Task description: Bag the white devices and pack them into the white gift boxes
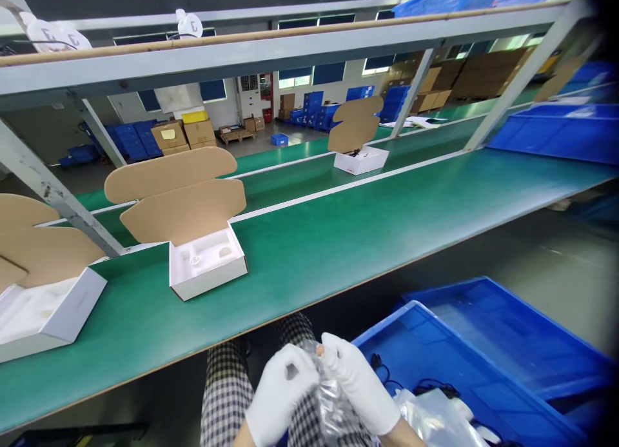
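Observation:
Over my lap, both hands wear white gloves and pinch a clear plastic bag [333, 405]. My left hand [283, 389] has its fingers closed at the bag's upper left edge. Gripping the other side of the bag's top is my right hand [355, 382], with a bare fingertip showing. What the bag contains, if anything, I cannot make out. Just right of my hands stands a blue crate [420, 311], holding black cables [438, 389] and clear plastic bags [440, 418].
On the green bench [309, 253], an open white box [207, 273] stands ahead, with another open box [68, 311] at left. A third box [360, 162] sits farther back. Metal posts [503, 79] carry a shelf overhead. A second blue crate [503, 324] lies right; a blue bin [556, 134] rests on the bench.

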Demonstrator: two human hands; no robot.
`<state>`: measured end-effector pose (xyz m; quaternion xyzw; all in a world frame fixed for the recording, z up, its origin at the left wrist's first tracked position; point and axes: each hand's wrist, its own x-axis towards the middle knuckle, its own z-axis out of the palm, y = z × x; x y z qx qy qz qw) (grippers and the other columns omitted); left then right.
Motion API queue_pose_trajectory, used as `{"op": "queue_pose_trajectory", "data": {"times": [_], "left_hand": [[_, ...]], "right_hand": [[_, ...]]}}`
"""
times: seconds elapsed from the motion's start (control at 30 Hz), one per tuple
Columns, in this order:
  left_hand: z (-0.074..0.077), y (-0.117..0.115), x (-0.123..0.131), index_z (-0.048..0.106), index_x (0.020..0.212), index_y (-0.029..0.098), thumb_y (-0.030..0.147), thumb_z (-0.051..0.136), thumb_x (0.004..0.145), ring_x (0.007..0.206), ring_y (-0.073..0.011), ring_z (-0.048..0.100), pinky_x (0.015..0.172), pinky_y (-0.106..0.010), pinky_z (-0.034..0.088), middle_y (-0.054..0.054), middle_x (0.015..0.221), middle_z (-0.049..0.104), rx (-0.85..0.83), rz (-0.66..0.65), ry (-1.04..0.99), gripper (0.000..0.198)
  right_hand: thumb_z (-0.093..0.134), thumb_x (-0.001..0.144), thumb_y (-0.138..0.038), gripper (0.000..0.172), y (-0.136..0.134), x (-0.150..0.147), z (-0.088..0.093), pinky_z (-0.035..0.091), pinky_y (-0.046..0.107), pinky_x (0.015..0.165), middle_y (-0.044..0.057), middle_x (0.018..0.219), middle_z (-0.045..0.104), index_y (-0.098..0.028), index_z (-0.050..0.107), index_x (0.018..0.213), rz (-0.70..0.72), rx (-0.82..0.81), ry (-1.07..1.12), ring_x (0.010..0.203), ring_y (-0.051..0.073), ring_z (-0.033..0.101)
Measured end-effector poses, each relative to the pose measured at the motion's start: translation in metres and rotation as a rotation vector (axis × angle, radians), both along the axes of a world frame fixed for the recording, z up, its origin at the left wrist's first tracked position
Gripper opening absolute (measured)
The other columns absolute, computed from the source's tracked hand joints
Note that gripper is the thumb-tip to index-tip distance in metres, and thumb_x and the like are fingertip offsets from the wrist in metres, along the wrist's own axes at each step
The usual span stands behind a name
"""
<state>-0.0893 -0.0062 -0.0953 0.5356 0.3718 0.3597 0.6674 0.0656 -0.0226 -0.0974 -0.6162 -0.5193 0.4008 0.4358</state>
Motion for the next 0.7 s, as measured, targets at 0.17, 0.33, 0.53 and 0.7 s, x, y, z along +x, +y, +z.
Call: {"op": "queue_pose_trajectory", "data": {"times": [0.17,0.33,0.53,0.7], "left_hand": [[-0.009,-0.004,-0.007,0.057,0.086,0.017,0.062,0.059,0.087,0.08,-0.0187,0.06,0.082,-0.037,0.049,-0.007,0.09,0.061,-0.205,0.091,0.012,0.045],[-0.022,-0.015,0.013,0.06,0.087,0.017,0.063,0.079,0.067,0.087,-0.0212,0.058,0.082,-0.034,0.047,-0.006,0.092,0.062,-0.136,-0.034,0.01,0.053],[-0.014,0.005,-0.009,0.054,0.07,0.018,0.048,0.066,0.087,0.077,-0.0152,0.052,0.077,-0.03,0.044,-0.001,0.079,0.057,-0.009,-0.007,0.047,0.037],[-0.022,-0.01,-0.006,0.053,0.12,0.019,0.066,0.062,0.082,0.11,-0.0248,0.06,0.095,-0.038,0.048,-0.015,0.126,0.059,-0.243,0.112,0.023,0.061]], "right_hand": [[0.05,0.08,-0.069,0.054,-0.001,0.013,-0.007,0.029,0.025,0.052,-0.007,0.056,0.028,-0.025,0.028,0.059,-0.098,-0.085,-0.019,0.056,0.012,0.028],[0.054,0.076,-0.071,0.057,-0.007,-0.005,-0.021,0.025,0.027,0.053,-0.008,0.056,0.029,-0.025,0.027,0.056,-0.066,-0.109,0.069,0.055,0.011,0.029],[0.049,0.086,-0.062,0.047,-0.01,0.013,-0.016,0.037,0.027,0.054,-0.006,0.047,0.047,-0.025,0.037,0.059,0.014,-0.155,0.182,0.047,0.012,0.042],[0.047,0.088,-0.04,0.032,-0.016,0.007,-0.021,0.036,0.027,0.057,-0.005,0.056,0.047,-0.025,0.034,0.063,-0.097,-0.031,-0.228,0.056,0.014,0.047]]}}
